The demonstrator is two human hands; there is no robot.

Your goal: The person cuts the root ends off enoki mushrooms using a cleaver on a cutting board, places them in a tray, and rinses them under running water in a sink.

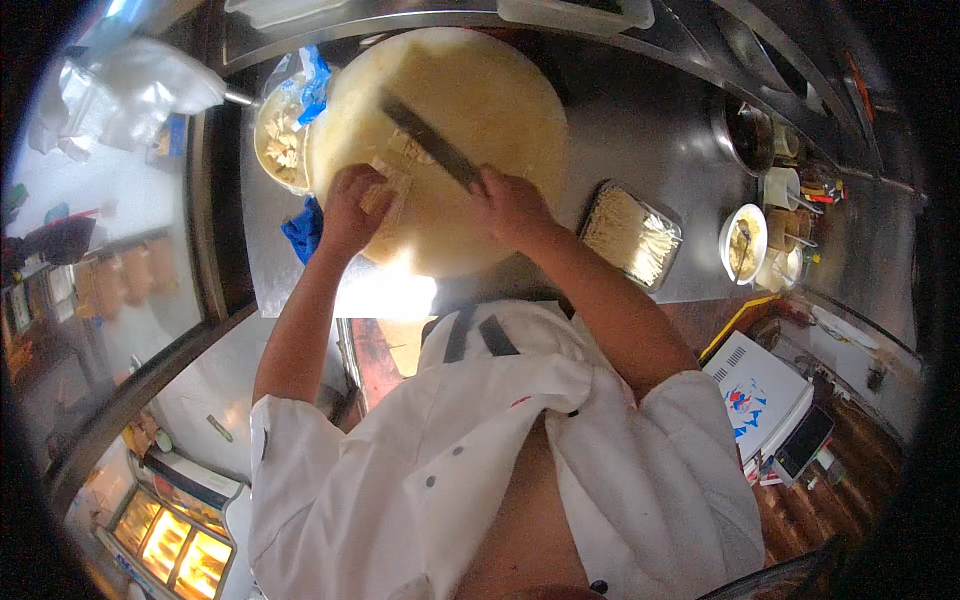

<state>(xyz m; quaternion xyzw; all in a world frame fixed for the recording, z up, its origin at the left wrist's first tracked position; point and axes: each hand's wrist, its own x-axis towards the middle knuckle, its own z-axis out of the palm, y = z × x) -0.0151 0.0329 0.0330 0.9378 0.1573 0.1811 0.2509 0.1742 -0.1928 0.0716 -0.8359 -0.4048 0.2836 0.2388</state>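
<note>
A large round cutting board (487, 97) lies on the steel counter before me. My right hand (514, 206) grips a cleaver (431, 139), its dark blade pointing up and left over the board. Just left of the blade lie pale food pieces (409, 146), blurred and partly hidden by it. My left hand (358, 204), fingers curled, holds down a pale, layered piece of food (386, 187) at the board's left side; what food it is I cannot tell.
Left of the board stand a bowl of pale slices (281, 142), a blue and clear plastic bag (313, 82) and a blue cloth (302, 229). On the right are a tray of pale strips (630, 232), a white bowl with a spoon (742, 244) and a metal pan (742, 135).
</note>
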